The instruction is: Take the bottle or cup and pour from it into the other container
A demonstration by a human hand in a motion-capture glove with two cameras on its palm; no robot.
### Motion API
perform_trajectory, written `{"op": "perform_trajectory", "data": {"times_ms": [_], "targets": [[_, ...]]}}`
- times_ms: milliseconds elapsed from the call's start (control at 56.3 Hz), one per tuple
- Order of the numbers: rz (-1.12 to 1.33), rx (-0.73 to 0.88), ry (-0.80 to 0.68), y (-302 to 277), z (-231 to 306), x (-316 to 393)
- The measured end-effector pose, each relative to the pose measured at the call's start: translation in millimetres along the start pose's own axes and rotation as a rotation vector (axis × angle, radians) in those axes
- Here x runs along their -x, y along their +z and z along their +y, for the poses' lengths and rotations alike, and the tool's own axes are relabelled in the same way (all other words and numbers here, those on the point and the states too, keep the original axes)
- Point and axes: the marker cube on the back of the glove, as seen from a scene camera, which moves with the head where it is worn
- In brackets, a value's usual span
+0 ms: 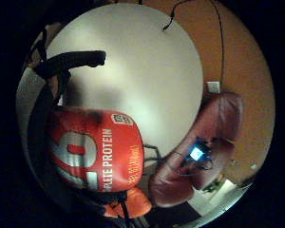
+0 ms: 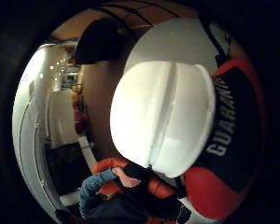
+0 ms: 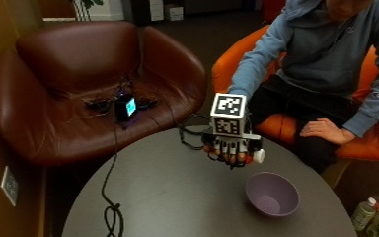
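- The gloved right hand [image 3: 232,150] is held above the round grey bench [image 3: 170,197], and its fingers are wrapped around a red bottle [image 3: 227,157] with a white cap [image 3: 259,156], so the grip is grasping the bottle.
- In the outside view the bottle lies almost sideways in the hand, with the cap end turned toward the purple bowl [image 3: 272,194].
- The bowl stands on the bench, near the hand and lower than it; the cap is not above the bowl's rim, but just beside it.
- In the little finger side palm view the bottle's red label [image 1: 97,152] with white letters is close to the palm, and the bench top [image 1: 147,76] is behind it.
- In the thumb side palm view the white cap [image 2: 163,116] fills much of the picture, closed, with the red and dark label [image 2: 228,126] next to it.
- The person's bare hand [image 3: 324,131] rests on the thigh, well apart from the bench.
- A brown leather armchair [image 3: 78,89] stands beyond the bench, and a black cable [image 3: 114,207] lies across the bench top.
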Motion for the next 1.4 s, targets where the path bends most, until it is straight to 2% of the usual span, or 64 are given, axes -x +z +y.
{"op": "perform_trajectory", "data": {"times_ms": [160,302,569,871,1404], "targets": [[0.278,0.081,0.016,-13,-20,30],[0.495,0.214,0.040,-3,-19,58],[0.865,0.327,0.064,17,-34,98],[0.925,0.387,0.069,27,-40,115],[0.855,0.355,0.059,25,-37,112]]}}
